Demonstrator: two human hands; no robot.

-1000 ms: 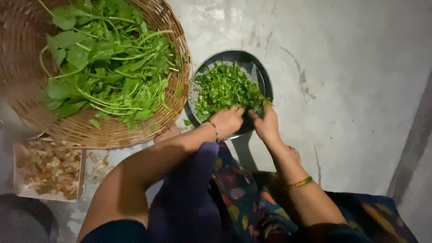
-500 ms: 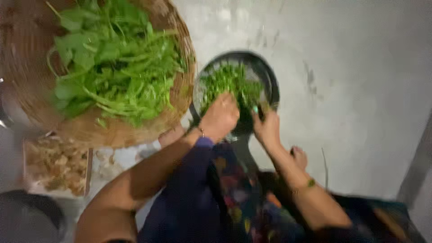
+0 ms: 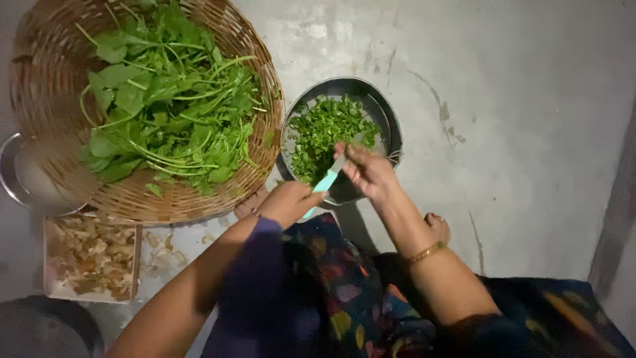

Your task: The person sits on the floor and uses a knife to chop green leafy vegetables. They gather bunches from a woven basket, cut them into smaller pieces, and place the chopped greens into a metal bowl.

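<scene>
My left hand (image 3: 286,203) is closed around the teal handle of a knife (image 3: 326,180), just in front of a steel bowl (image 3: 389,126). The blade points up and right over the bowl's near rim. My right hand (image 3: 366,170) is over that rim, its fingertips pinched on the blade. Chopped green leaves (image 3: 322,132) fill the left part of the bowl. To the left, a woven basket (image 3: 46,99) holds a heap of whole leafy greens (image 3: 165,106) with long stems.
A steel plate (image 3: 16,179) pokes out from under the basket's left side. A shallow tray of pale peelings (image 3: 93,258) lies on the grey floor below it, with a dark round vessel (image 3: 40,328) at the bottom left. My foot (image 3: 438,227) rests near the bowl.
Both hands have come out of the chopped leaves and drawn back to the bowl's near rim. The knife now shows in my left hand, with my right fingers on its blade.
</scene>
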